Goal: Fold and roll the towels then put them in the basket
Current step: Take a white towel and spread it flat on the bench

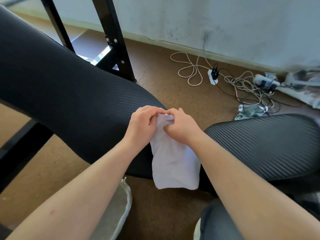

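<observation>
One white cloth towel (173,161) was held up by its upper end, bunched between the two hands. The rest hung down as a folded strip in front of the gap between two black ribbed padded surfaces, the larger (69,94) to the left and the smaller (268,144) to the right. Its lower edge hung free above the brown floor (164,84).

The left hand (142,125) and the right hand (181,127) were both clenched on the towel's top, with fingers curled and pinching the cloth, the two hands touching each other.

The step in hand was judged to be the start of the roll. It would be done best if the top edge were squared first and then turned over tightly and evenly by both hands together. The side edges should be kept in line so the roll would not cone.

One towel, two hands and two padded surfaces were counted. Two white power strips, one (213,76) near the wall and one (265,81) further right, were seen among tangled cords. No basket could be identified with certainty. A pale woven object (121,201) at lower left could not be made out.
</observation>
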Tool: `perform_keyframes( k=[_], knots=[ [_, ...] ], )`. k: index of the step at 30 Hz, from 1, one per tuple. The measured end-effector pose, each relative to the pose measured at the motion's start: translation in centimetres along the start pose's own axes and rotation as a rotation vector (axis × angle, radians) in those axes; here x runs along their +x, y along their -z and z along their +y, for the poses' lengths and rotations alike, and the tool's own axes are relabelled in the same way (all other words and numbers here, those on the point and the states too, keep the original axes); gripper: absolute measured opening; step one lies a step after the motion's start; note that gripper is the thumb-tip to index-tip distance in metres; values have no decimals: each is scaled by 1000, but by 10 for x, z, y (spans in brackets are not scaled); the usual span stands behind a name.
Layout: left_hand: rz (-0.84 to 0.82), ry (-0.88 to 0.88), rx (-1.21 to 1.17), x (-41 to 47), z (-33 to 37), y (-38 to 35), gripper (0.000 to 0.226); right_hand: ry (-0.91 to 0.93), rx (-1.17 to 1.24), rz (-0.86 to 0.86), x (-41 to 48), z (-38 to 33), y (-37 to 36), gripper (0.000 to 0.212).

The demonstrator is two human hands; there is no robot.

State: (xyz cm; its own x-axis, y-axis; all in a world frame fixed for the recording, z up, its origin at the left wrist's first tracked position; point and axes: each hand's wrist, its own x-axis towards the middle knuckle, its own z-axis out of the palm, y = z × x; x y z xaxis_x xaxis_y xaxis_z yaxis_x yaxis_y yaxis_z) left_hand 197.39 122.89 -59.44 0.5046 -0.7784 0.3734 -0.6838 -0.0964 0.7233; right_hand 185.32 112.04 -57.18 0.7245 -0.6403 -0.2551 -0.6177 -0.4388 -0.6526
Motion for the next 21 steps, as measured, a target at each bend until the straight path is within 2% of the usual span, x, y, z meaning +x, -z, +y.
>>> perform_keyframes(
  k=[3, 5, 6, 8, 10, 13, 16, 18, 21],
  knots=[
    [23, -5, 13, -4, 7, 7, 36, 105, -82, 120, 1, -3, 5, 10],
    [-76, 120, 28, -10, 14, 9, 32, 119, -77, 197, 4, -4, 11, 8],
    [-174, 216, 65, -13, 18, 10, 43, 104, -63, 224, 4, -3, 14, 7],
    [-406, 351, 188, -23, 24, 11, 86, 71, -21, 267, 2, 0, 19, 3],
    [-481, 351, 239, -30, 30, 10, 110, 70, 14, 295, -2, 2, 18, 2],
    [-392, 383, 206, -30, 34, 6, 114, 204, 16, 382, -9, 2, 15, 9],
    [-282, 520, 15, -33, 36, 1, 102, 331, 81, 464, -21, 2, 20, 14],
    [-212, 531, -76, -39, 36, -3, 93, 371, 132, 457, -29, 4, 24, 14],
    [-115, 517, -98, -43, 40, -9, 86, 399, 23, 409, -30, 12, 18, 18]
  ],
)
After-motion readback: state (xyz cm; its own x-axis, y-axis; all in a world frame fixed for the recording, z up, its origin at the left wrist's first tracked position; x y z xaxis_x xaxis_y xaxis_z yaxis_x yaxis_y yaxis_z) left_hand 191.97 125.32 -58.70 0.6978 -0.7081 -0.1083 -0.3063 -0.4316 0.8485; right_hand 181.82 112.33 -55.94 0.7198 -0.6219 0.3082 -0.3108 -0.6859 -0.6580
